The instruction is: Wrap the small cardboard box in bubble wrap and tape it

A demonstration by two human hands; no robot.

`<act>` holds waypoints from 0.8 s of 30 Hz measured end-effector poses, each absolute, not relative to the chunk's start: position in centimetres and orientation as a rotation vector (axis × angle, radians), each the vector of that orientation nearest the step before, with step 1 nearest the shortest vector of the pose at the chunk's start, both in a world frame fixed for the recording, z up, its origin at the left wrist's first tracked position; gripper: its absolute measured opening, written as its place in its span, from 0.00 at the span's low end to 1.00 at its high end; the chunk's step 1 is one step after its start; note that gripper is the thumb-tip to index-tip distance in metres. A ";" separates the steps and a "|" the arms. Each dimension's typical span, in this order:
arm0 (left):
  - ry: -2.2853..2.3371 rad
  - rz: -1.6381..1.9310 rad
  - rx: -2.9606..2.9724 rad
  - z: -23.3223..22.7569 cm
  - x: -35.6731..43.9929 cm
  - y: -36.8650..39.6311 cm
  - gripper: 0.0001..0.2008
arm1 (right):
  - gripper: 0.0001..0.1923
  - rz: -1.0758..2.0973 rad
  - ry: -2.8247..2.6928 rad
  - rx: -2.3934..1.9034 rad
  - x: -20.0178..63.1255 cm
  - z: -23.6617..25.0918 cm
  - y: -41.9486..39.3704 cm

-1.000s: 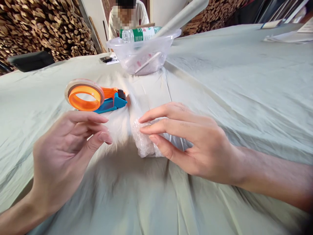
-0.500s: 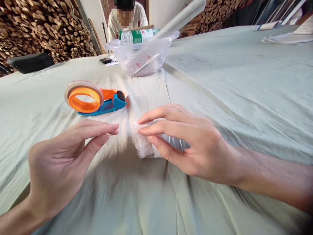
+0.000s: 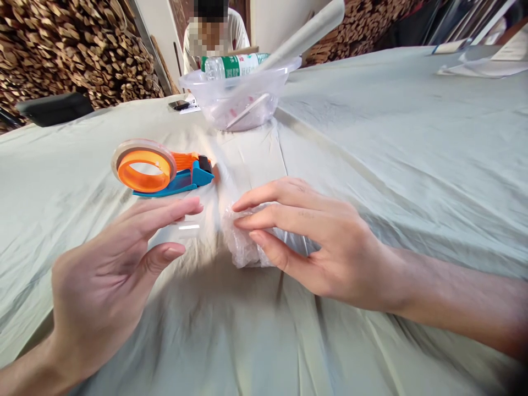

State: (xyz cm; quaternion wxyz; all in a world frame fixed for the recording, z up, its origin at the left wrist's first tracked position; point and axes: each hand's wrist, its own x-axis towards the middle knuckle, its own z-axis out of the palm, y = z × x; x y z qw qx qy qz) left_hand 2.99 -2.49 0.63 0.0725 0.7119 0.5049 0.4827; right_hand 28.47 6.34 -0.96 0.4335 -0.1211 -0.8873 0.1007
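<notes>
While right hand (image 3: 330, 247) is gripping bubble-wrapped bundle (image 3: 243, 242) near center, left hand (image 3: 111, 264) is gaping, thumb off fingers, clear strip (image 3: 188, 227) showing at fingertips. Bundle's 9 o'clock edge is facing a gap. Tape dispenser (image 3: 178, 180) is sitting at 10; plastic tub (image 3: 280, 82) at 12 is holding bottle (image 3: 235, 66), white roll (image 3: 307, 36).
</notes>
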 end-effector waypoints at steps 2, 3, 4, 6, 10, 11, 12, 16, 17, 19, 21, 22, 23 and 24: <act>1.493 1.446 2.150 0.7 3.0 -2.5 0.20 | 0.07 0.249 -2.211 -0.299 28.5 -0.9 6.3; 1.495 1.437 2.155 0.7 3.1 -2.6 0.20 | 0.07 0.250 -2.212 -0.294 28.5 -0.9 6.3; 1.507 1.422 2.159 0.7 3.1 -2.6 0.19 | 0.07 0.254 -2.211 -0.291 28.5 -0.9 6.3; 1.550 1.400 2.160 0.6 3.2 -2.6 0.17 | 0.07 0.259 -2.208 -0.287 28.5 -1.0 6.3; 1.617 1.407 2.148 0.4 3.4 -2.6 0.15 | 0.08 0.255 -2.203 -0.269 28.5 -1.1 6.5; 1.613 1.416 2.147 0.3 3.5 -2.6 0.14 | 0.09 0.256 -2.203 -0.264 28.5 -1.1 6.5; 1.607 1.418 2.143 0.3 3.6 -2.6 0.13 | 0.09 0.258 -2.204 -0.263 28.5 -1.0 6.5; 1.562 1.423 2.162 0.6 3.5 -2.6 0.13 | 0.10 0.260 -2.204 -0.262 28.4 -0.9 6.3; 1.543 1.427 2.187 0.6 3.4 -2.5 0.13 | 0.10 0.259 -2.204 -0.263 28.4 -0.9 6.3; 1.504 1.432 2.243 0.7 3.1 -2.5 0.12 | 0.11 0.264 -2.206 -0.261 28.4 -0.9 6.3; 1.475 1.432 2.272 0.6 2.7 -2.4 0.11 | 0.11 0.274 -2.206 -0.264 28.4 -0.9 6.3; 1.460 1.425 2.274 0.5 2.6 -2.4 0.12 | 0.11 0.276 -2.207 -0.264 28.4 -0.9 6.3; 1.437 1.429 2.277 0.4 2.5 -2.4 0.12 | 0.11 0.277 -2.206 -0.263 28.4 -0.9 6.3; 1.412 1.439 2.280 0.3 2.4 -2.5 0.13 | 0.11 0.278 -2.207 -0.264 28.3 -0.9 6.3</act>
